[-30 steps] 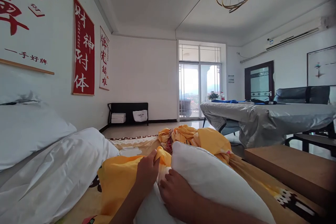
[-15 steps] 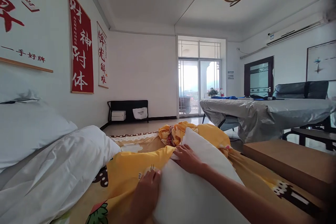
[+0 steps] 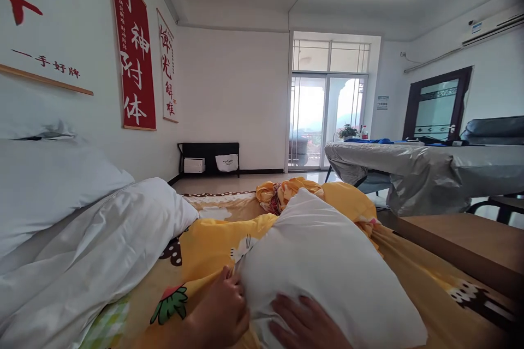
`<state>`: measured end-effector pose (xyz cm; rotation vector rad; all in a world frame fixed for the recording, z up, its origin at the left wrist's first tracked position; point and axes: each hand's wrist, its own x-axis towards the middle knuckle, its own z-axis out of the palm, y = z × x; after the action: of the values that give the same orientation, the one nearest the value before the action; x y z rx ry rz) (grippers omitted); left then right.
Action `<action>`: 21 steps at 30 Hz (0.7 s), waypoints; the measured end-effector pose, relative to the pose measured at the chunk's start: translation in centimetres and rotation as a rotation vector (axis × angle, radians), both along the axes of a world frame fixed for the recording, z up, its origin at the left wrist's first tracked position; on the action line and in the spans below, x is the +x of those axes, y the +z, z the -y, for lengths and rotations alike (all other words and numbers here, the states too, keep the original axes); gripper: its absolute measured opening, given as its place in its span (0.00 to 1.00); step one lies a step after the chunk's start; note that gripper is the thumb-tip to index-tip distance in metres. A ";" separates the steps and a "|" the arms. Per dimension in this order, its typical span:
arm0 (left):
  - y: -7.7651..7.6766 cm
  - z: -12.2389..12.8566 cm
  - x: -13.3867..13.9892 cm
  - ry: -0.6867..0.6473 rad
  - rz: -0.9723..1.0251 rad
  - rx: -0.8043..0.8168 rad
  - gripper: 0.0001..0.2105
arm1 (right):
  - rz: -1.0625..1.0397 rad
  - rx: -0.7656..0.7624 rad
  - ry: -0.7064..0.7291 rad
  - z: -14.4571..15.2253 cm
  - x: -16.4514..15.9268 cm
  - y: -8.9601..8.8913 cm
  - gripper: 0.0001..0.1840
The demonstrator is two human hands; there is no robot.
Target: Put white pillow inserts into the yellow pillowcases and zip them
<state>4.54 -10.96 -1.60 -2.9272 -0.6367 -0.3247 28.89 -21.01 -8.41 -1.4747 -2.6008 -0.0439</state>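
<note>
The pillow [image 3: 335, 251] should handle soft and light; edges suit pinching. Left hand [image 3: 225, 305] curls at nine o'clock, grip unclear; right hand [image 3: 305, 322] spreads wide at six.

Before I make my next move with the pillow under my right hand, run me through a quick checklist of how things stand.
1. Pillow within reach: ok, both hands are at its near left part.
2. Right hand on the pillow: ok, fingers spread on top.
3. Left hand grip: cannot tell; its fingers are at the pillow's left edge, but what they hold is hidden.
4. Yellow cloth apart from the pillow: not ok, it meets the left edge.
5. White bedding apart from the pillow: ok, there's a gap.
</note>
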 end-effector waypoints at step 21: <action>-0.8 0.9 2.1 0.122 0.342 -0.516 0.11 | 0.073 0.345 0.070 -0.4 1.6 6.1 0.37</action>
<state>6.69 -11.90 -2.41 -3.3182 -1.0855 -0.7607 30.49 -20.62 -2.29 -1.2804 -2.5334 -0.5189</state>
